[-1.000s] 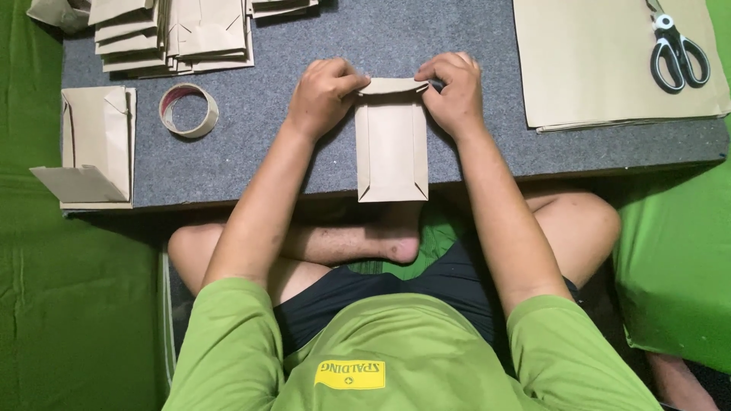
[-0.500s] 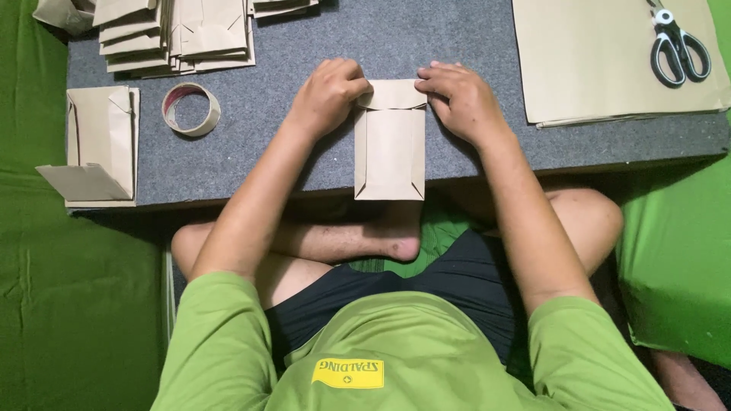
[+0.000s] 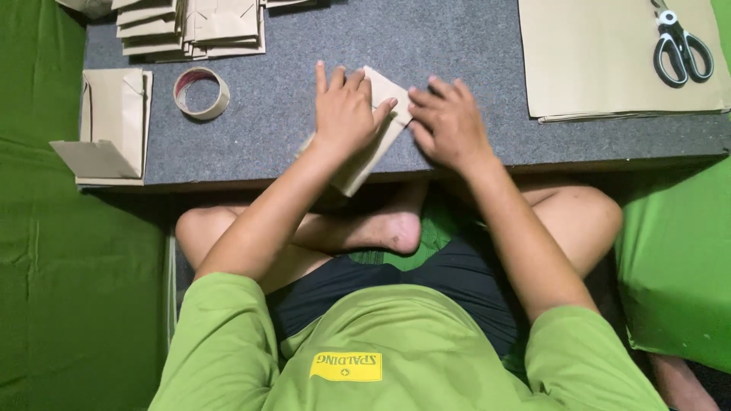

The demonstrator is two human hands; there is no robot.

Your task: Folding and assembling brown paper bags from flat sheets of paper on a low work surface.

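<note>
Hands flat, fingers spread, left hand (image 3: 344,106) and right hand (image 3: 449,122) on tilted tan paper bag (image 3: 371,148), no pinching grip.

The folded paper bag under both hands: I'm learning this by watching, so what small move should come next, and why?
Probably slide the folded brown paper bag back fully onto the grey table. It lies tilted, its lower corner hanging past the table's near edge, with the left hand flat on it and the right hand at its upper edge. Pressing a crease likely needs full support underneath.
</note>
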